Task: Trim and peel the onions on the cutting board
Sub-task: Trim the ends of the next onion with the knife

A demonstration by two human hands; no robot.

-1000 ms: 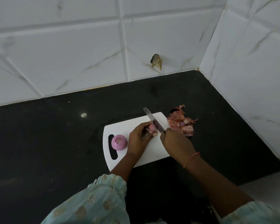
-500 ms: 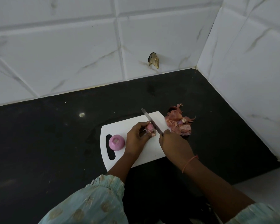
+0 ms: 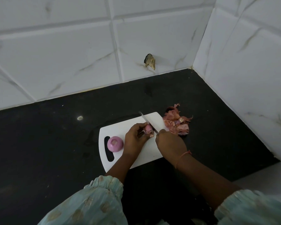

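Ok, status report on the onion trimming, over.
Left hand grips small pink onion. Right hand holds steel knife against it. Nothing obstructing.

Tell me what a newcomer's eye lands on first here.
First the white cutting board on the black counter, where the left hand grips a small onion and the right hand holds a knife against it. A peeled pink onion sits at the board's left end, and a heap of onion skins lies off its right corner.
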